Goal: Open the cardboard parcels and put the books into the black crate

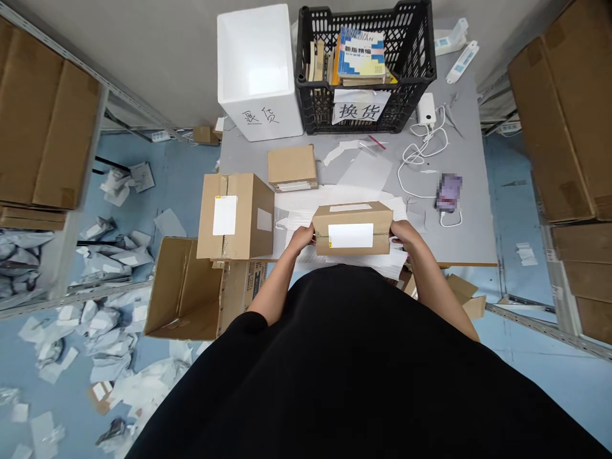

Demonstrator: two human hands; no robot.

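Note:
A closed brown cardboard box (352, 220) with white labels on its top and front stands at the near edge of the table, over white sheets (329, 194). My left hand (303, 238) grips its left end, the fingertips partly hidden at the side. At the opposite end my right hand (403, 233) holds the box, its fingers curled against the cardboard. To the left sits a bigger labelled carton (261, 220). Behind it lies a smaller cardboard box (292, 167).
A white foam bin (261, 131) and a black plastic crate (315, 95) of books (362, 56) stand at the back. A phone (448, 192) with a white cable (406, 166) lies right. Below left is an open carton (186, 287), near scattered packaging (115, 338).

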